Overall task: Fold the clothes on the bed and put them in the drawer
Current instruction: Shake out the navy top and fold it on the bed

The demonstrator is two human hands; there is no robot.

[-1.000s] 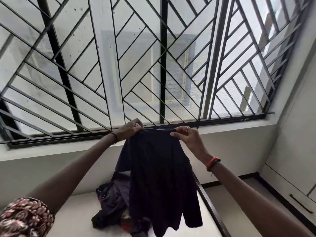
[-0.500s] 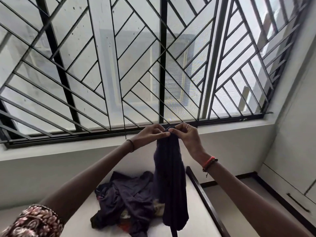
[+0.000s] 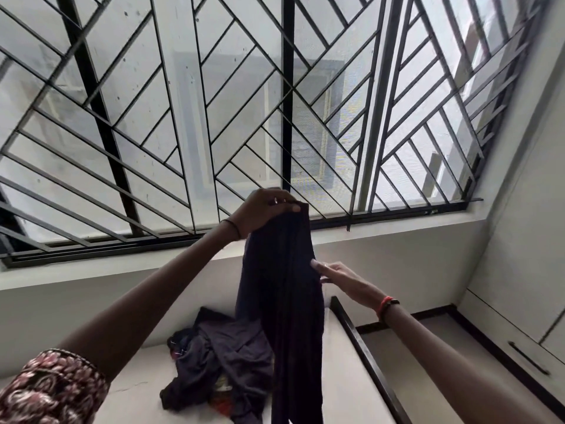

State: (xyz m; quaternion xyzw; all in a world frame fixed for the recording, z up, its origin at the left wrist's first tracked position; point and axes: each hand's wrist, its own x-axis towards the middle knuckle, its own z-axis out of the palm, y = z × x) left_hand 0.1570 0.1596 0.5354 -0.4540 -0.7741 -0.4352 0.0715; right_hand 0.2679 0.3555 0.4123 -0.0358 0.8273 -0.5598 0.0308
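A person's left hand (image 3: 266,211), fingers curled tight, pinches the top of a dark garment (image 3: 282,301) and holds it up in front of a barred window (image 3: 214,117). The garment hangs doubled lengthwise in a narrow column, its lower end dropping out of view at the bottom edge. The right hand (image 3: 342,278) is open and flat, fingers together, their tips touching the garment's right edge about a third of the way down; it grips nothing. A thin dark band circles the left wrist, an orange-and-dark one the right, and a floral sleeve (image 3: 46,390) shows at lower left. Below and to the left of the hanging cloth, a heap of dark clothes (image 3: 214,362) lies crumpled on the pale bed (image 3: 345,377), just beside the wall under the sill. The bed's dark side rail (image 3: 367,356) runs diagonally at right, with bare floor beyond it. White cabinet fronts with a dark handle (image 3: 527,358) line the far right.
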